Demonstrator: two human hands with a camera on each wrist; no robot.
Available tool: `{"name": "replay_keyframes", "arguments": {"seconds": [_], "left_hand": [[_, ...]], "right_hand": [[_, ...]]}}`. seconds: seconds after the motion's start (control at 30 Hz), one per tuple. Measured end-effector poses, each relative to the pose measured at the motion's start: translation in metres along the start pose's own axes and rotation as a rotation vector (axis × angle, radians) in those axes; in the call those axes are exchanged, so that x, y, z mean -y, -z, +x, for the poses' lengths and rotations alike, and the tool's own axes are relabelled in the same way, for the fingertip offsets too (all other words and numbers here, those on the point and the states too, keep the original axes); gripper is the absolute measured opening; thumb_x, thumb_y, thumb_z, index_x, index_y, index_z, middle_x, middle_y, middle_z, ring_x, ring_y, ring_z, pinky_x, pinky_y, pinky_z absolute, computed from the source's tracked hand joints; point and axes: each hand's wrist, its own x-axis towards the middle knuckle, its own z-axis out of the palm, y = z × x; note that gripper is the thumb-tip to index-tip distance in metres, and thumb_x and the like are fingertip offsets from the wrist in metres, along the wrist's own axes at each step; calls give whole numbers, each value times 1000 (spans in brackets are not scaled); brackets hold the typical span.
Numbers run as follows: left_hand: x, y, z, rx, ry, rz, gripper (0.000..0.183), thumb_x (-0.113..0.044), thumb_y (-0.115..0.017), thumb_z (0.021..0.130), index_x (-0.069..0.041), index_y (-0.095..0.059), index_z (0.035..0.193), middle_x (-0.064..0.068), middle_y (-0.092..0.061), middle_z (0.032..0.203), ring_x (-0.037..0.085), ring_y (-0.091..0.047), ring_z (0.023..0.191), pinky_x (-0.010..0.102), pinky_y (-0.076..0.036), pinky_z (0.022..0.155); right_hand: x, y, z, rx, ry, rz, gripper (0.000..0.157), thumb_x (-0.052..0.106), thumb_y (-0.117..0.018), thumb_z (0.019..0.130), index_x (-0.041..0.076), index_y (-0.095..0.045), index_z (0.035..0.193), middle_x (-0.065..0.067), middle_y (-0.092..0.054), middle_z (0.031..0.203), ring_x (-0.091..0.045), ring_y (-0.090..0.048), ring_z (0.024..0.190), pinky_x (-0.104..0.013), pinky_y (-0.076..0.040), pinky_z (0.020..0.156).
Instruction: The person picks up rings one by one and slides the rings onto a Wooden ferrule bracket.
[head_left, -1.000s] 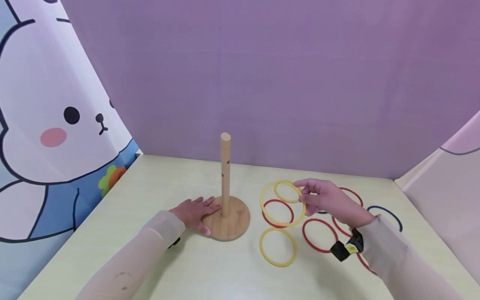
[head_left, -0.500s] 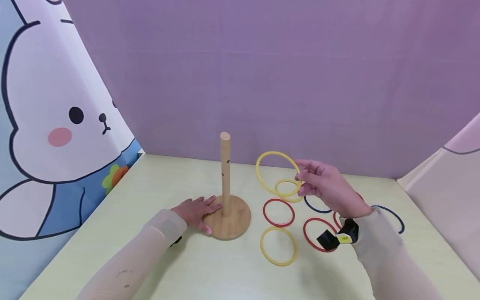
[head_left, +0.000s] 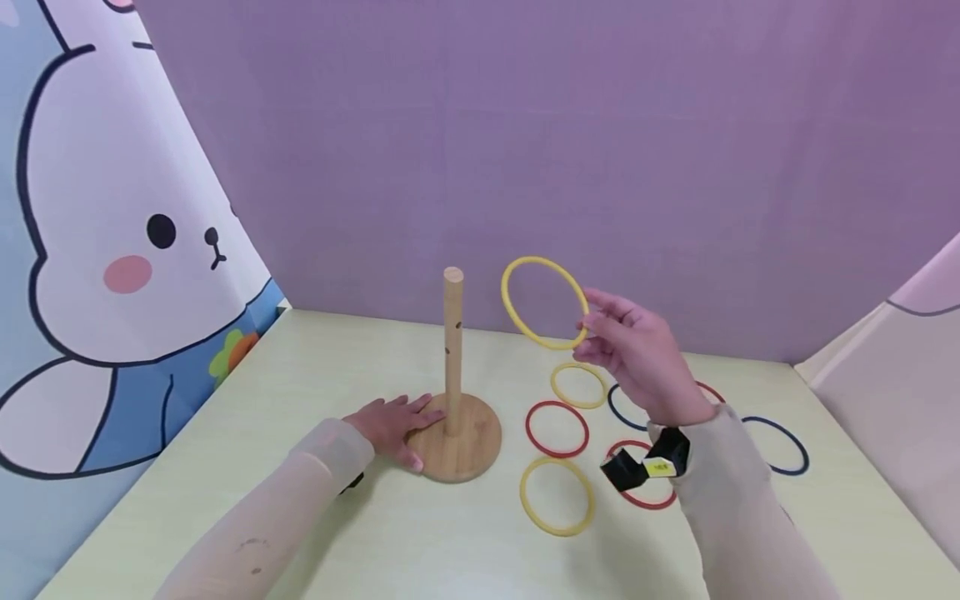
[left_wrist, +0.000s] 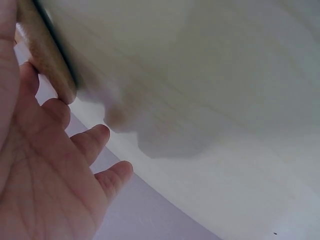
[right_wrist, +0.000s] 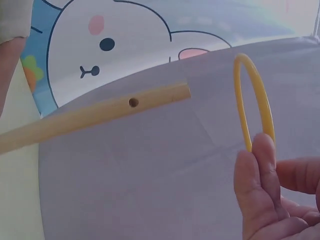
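Observation:
A wooden post (head_left: 453, 350) stands upright on a round wooden base (head_left: 468, 442) on the table. My left hand (head_left: 392, 429) rests on the left side of that base with its fingers spread and straight; in the left wrist view the fingers lie along the base's edge (left_wrist: 50, 55). My right hand (head_left: 633, 346) pinches a yellow ring (head_left: 508, 304) at its right side, between thumb and fingers. The ring is raised and tilted, to the right of the post's top and apart from it. In the right wrist view a gap shows between the ring and the post's end (right_wrist: 175, 93).
Several rings lie flat on the table right of the base: yellow rings (head_left: 523, 504) (head_left: 553, 379), red rings (head_left: 527, 429) (head_left: 648, 505) and blue rings (head_left: 787, 472) (head_left: 611, 400). My right forearm covers part of them. A purple cloth (head_left: 480, 167) hangs behind the table.
My right hand has lifted the yellow ring off the area of the other rings, up and slightly left, toward the height of the post's top. My left hand has stayed on the base.

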Motion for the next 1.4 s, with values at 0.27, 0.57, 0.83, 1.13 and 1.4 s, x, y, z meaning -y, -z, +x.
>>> {"name": "replay_keyframes", "arguments": {"seconds": [0.27, 0.57, 0.83, 1.13, 1.4], "left_hand": [[2, -1, 2, 1, -4, 42, 86, -47, -75, 78, -20, -35, 149, 11, -27, 156, 43, -31, 136, 57, -30, 106], [-1, -2, 6, -10, -13, 64, 88, -48, -76, 76, -20, -36, 149, 12, -30, 154, 43, -35, 134, 59, -32, 103], [-1, 2, 11, -19, -22, 111, 90, -51, -76, 75, -21, -35, 149, 11, -31, 154, 42, -37, 133, 57, -35, 102], [2, 1, 9, 1, 3, 103, 90, -51, -75, 76, -21, -34, 150, 9, -29, 155, 41, -36, 134, 58, -34, 103], [-1, 1, 8, 5, 5, 87, 89, -50, -76, 75, -22, -34, 149, 9, -30, 155, 40, -36, 134, 57, -33, 104]], "right_hand": [[0, -21, 7, -27, 55, 73, 50, 1, -48, 98, -7, -31, 145, -2, -62, 85, -8, -65, 63, -23, -55, 71], [-2, -34, 9, -62, 108, 66, 48, 1, -48, 99, -3, -35, 144, 2, -65, 82, -7, -66, 63, -23, -55, 73], [-1, -42, 16, -69, 115, 49, 46, -1, -50, 97, -3, -40, 142, 0, -62, 81, -9, -65, 61, -25, -56, 72], [-4, -54, 26, -70, 115, 18, 44, -2, -49, 97, -6, -42, 140, -1, -60, 81, -8, -63, 59, -24, -56, 70], [-12, -59, 32, -63, 92, 53, 41, -5, -47, 97, -11, -42, 138, 1, -63, 78, -7, -63, 57, -23, -56, 67]]}}
